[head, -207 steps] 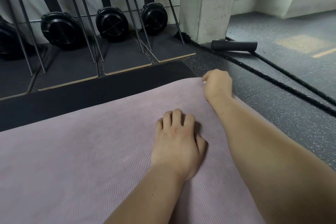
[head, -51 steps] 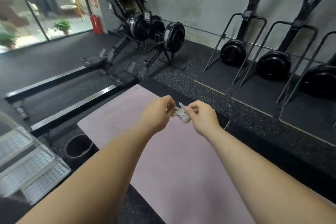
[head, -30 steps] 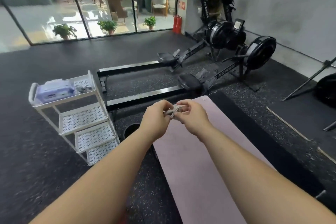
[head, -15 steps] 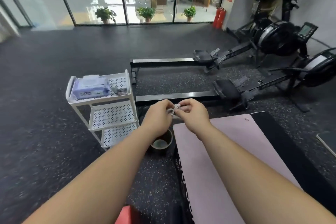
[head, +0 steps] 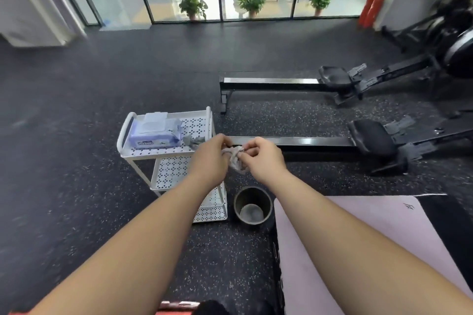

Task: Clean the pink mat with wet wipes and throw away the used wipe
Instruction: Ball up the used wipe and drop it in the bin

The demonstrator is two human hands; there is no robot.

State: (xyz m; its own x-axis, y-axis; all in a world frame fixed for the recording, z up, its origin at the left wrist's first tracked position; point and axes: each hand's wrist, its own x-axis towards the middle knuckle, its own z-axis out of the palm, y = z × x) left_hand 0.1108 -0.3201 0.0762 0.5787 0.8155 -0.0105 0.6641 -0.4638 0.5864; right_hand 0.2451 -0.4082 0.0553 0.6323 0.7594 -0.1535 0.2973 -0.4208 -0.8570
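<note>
Two hands are meeting at the centre of the frame and are holding one crumpled grey wipe (head: 235,158) between them. The left hand (head: 208,158) is curling round its left side, while the right hand (head: 265,160) is pinching its right edge with thumb and fingertips. The wipe is hanging in the air, clear of every surface. A small dark bin (head: 252,195) is standing on the floor just below it in the frame, between the white cart (head: 158,155) at centre left and the corner of the pink mat (head: 358,238) at lower right. Whether the wipe is truly over the opening cannot be told. A pack of wipes (head: 153,132) is resting on the cart's top shelf. Judging by the bunched wipe, the disposal step is in hand. The next move is calling for lowering both hands toward the bin, centring the wipe over the opening, and releasing both grips together so that it is landing inside and not on the rim or floor.
</note>
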